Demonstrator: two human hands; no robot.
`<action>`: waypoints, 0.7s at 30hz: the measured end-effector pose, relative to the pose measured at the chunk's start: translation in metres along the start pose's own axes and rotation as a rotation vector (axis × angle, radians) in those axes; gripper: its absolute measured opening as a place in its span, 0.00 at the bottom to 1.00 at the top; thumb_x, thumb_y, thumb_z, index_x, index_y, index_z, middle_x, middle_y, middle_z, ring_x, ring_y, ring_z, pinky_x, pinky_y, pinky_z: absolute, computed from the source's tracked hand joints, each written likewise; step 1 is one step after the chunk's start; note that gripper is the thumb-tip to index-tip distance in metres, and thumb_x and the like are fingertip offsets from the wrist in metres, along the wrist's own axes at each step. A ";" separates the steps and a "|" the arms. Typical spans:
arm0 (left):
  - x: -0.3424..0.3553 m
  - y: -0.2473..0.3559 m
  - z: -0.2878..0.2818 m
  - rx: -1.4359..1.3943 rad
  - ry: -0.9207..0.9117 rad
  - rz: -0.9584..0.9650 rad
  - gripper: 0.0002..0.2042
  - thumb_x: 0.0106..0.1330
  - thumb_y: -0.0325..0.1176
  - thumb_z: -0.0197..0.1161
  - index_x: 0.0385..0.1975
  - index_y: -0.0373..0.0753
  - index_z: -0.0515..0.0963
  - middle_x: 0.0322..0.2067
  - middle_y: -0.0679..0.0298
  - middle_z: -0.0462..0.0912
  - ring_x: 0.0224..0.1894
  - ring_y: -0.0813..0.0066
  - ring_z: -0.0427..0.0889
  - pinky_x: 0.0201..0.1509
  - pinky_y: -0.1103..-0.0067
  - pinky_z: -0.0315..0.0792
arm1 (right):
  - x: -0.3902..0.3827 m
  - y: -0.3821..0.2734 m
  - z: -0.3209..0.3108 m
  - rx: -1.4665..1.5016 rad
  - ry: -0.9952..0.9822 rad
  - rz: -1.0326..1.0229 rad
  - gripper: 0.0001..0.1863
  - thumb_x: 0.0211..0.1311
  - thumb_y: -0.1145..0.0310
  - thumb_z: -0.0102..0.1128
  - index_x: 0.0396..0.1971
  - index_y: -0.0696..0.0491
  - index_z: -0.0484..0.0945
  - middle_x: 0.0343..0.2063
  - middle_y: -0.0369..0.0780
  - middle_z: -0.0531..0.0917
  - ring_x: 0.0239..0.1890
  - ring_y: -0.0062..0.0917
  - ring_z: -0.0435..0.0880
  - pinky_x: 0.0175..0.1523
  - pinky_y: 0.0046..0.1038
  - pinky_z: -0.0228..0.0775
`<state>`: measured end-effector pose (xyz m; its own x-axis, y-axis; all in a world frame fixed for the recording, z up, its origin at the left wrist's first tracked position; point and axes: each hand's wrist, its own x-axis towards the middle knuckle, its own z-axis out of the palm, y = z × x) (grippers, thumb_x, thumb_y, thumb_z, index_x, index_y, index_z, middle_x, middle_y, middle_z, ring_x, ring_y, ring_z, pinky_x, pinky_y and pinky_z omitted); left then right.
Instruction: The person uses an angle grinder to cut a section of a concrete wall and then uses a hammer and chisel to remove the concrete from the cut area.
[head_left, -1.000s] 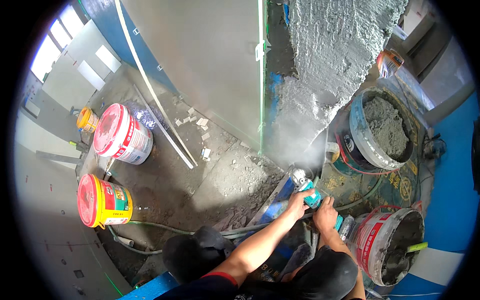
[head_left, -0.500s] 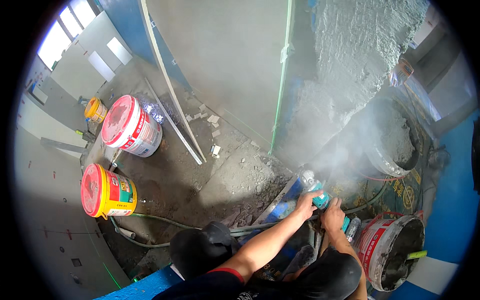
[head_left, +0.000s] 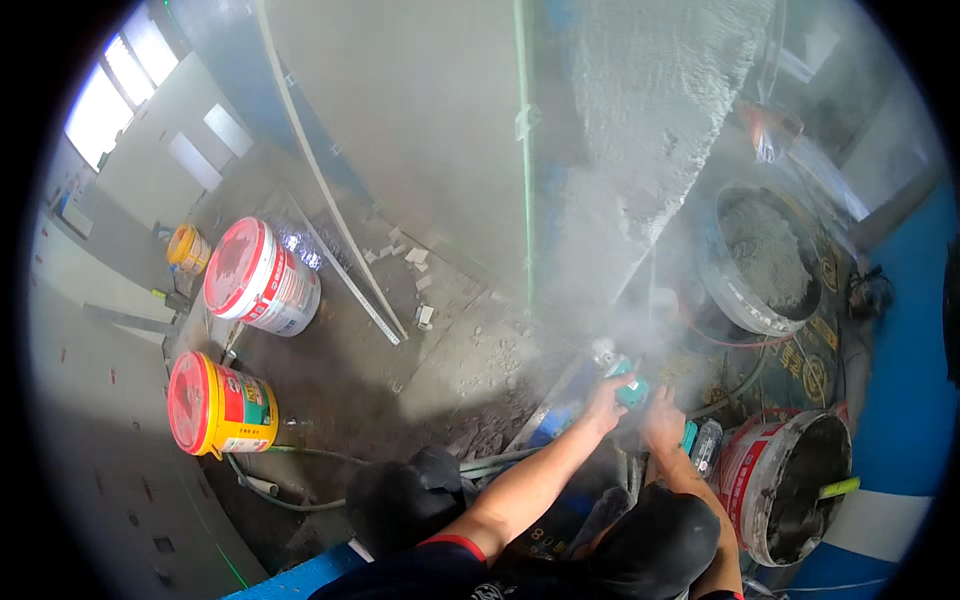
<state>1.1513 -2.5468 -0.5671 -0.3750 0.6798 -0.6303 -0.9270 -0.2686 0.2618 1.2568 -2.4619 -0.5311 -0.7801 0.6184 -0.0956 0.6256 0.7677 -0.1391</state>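
Observation:
A teal angle grinder [head_left: 630,384] with a pale metal head lies low over the floor, wrapped in white dust. My left hand [head_left: 604,406] is closed around its front part. Just behind, my right hand [head_left: 660,422] has its fingers curled at the grinder's rear part, partly veiled by dust. The grinder's head is over or beside a board with blue patches [head_left: 553,425]; haze hides the exact contact. Close by my right wrist are a teal piece [head_left: 690,436] and a clear, bottle-like object [head_left: 707,446].
A bucket of grey mix [head_left: 790,490] stands to my right, and a larger mortar tub [head_left: 750,310] beyond it. Lidded pails, one white and red [head_left: 285,290] and one yellow [head_left: 245,408], stand left. A hose [head_left: 310,505] crosses the floor; tile scraps [head_left: 417,257] lie by the wall.
The dust cloud has spread and thickened around the grinder and the wall. My view has shifted slightly, while both hands stay low at the grinder.

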 end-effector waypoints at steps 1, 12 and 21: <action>-0.002 0.001 0.002 -0.016 -0.022 0.007 0.21 0.57 0.34 0.67 0.50 0.40 0.72 0.44 0.61 0.78 0.49 0.67 0.77 0.52 0.68 0.71 | -0.001 0.001 -0.001 -0.017 0.009 -0.008 0.16 0.53 0.70 0.57 0.39 0.58 0.64 0.39 0.50 0.73 0.28 0.46 0.82 0.31 0.43 0.76; -0.013 0.005 0.019 0.029 0.017 0.009 0.18 0.58 0.32 0.66 0.47 0.38 0.72 0.43 0.60 0.78 0.51 0.65 0.75 0.58 0.64 0.66 | -0.003 0.010 -0.002 0.019 0.122 -0.069 0.16 0.50 0.72 0.57 0.38 0.59 0.65 0.38 0.51 0.75 0.26 0.45 0.83 0.29 0.42 0.76; -0.007 0.004 0.011 0.018 0.011 0.037 0.19 0.56 0.32 0.69 0.45 0.39 0.72 0.41 0.61 0.79 0.48 0.64 0.77 0.56 0.64 0.69 | -0.007 -0.001 -0.019 0.007 0.079 -0.079 0.16 0.50 0.74 0.58 0.38 0.59 0.64 0.37 0.50 0.74 0.28 0.43 0.84 0.30 0.39 0.77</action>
<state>1.1506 -2.5451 -0.5535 -0.4093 0.6621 -0.6277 -0.9122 -0.2808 0.2986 1.2620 -2.4633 -0.5118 -0.8231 0.5678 -0.0062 0.5622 0.8132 -0.1503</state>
